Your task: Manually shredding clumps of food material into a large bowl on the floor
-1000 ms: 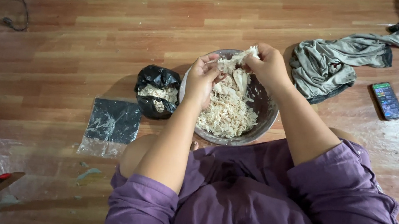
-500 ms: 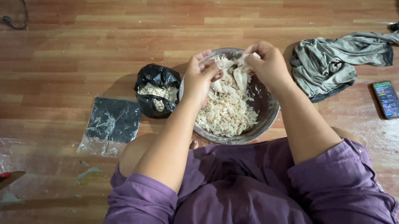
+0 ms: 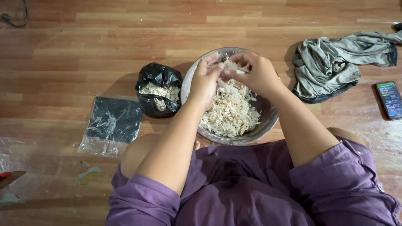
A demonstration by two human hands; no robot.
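Change: both hands are now lower, close together over the metal bowl (image 3: 264,122).
Left hand (image 3: 205,81): fingers pinch the shredded meat (image 3: 231,113).
Right hand (image 3: 255,74): fingers closed on the same piece; pulling goes on.

Both my arms reach forward from my purple sleeves, which are pushed up above the elbows. My forearms are bare and come together in front of me. My left hand (image 3: 206,81) has the fingers bent and pointing to the right. My right hand (image 3: 255,73) is curled, its fingertips pinched close against the left fingertips.
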